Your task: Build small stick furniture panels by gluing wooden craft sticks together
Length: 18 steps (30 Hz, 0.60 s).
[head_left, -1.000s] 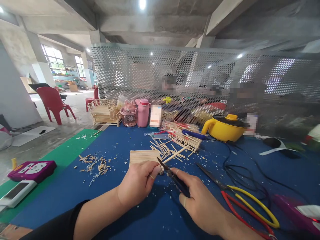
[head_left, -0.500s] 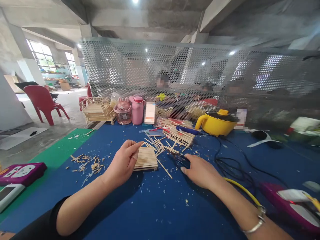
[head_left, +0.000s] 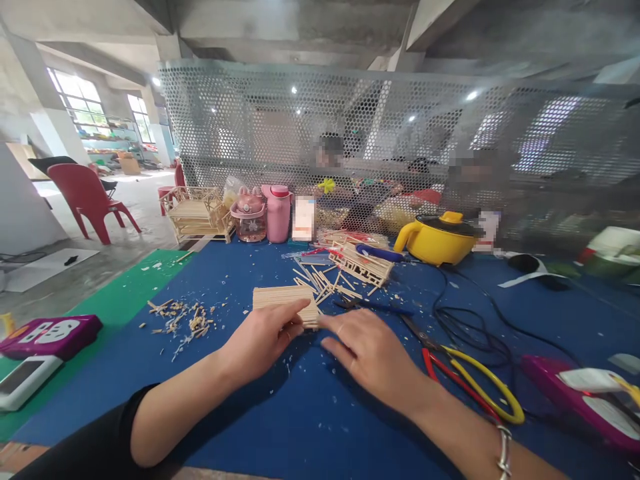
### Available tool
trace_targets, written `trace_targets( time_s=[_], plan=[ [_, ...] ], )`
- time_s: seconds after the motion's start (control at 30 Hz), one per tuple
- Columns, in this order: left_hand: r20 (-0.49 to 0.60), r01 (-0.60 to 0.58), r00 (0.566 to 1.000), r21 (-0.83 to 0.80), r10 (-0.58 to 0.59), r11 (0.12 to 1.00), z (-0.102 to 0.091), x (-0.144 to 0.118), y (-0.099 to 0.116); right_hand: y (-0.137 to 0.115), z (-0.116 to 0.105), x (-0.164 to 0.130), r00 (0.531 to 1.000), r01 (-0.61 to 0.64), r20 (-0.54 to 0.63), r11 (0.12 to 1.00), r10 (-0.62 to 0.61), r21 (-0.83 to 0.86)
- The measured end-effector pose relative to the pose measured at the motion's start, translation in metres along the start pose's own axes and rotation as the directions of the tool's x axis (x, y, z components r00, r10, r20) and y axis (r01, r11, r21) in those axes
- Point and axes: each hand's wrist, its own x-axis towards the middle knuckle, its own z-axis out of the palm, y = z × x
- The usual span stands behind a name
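A small platform of pale wooden sticks (head_left: 283,295) lies on the blue table in front of me. My left hand (head_left: 267,333) lies over its front edge, with the index finger stretched across the sticks and the other fingers curled at the edge. At the platform's right end is my right hand (head_left: 373,350), thumb and index finger apart; its index fingertip reaches the corner, and nothing shows in its grip. Blue-handled pliers (head_left: 375,307) rest just beyond the right hand. Loose sticks (head_left: 325,283) are scattered behind the platform.
Scissors with red and yellow handles (head_left: 470,380) lie to the right, beside black cables (head_left: 465,327). A slatted stick piece (head_left: 363,263) and a yellow pot (head_left: 435,240) stand farther back. Broken stick bits (head_left: 193,320) lie left. A perforated metal screen (head_left: 280,133) closes the back; people sit behind it.
My right hand has let go of the blue-handled pliers and moved left to the platform's corner. My left hand has gone from a raised pinch to lying over the platform's front.
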Motion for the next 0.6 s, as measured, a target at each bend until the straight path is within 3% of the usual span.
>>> trace_targets(
  time_s=[0.07, 0.2, 0.43, 0.53, 0.6],
  plan=[
    [0.013, -0.027, 1.000, -0.017, 0.028, 0.999, 0.005, -0.004, -0.001, -0.009, 0.007, 0.000, 0.996, 0.087, -0.016, 0.996, -0.086, 0.029],
    [0.019, -0.020, 1.000, -0.030, 0.021, 0.999, 0.008, -0.015, -0.005, -0.010, 0.021, 0.003, 0.991, 0.111, -0.084, 0.991, -0.104, 0.079],
    [-0.024, 0.107, 0.994, -0.057, -0.108, 0.993, -0.002, -0.031, -0.005, -0.014, 0.030, 0.019, 0.982, 0.187, 0.025, 0.982, -0.186, -0.010],
    [-0.167, 0.161, 0.974, 0.019, -0.155, 0.987, -0.016, -0.032, -0.009, -0.012, 0.037, 0.022, 0.976, 0.216, 0.011, 0.969, -0.216, -0.117],
    [-0.296, 0.261, 0.926, 0.050, -0.236, 0.964, -0.027, -0.034, -0.017, -0.008, 0.042, 0.023, 0.970, 0.233, -0.029, 0.956, -0.242, -0.178]
  ],
)
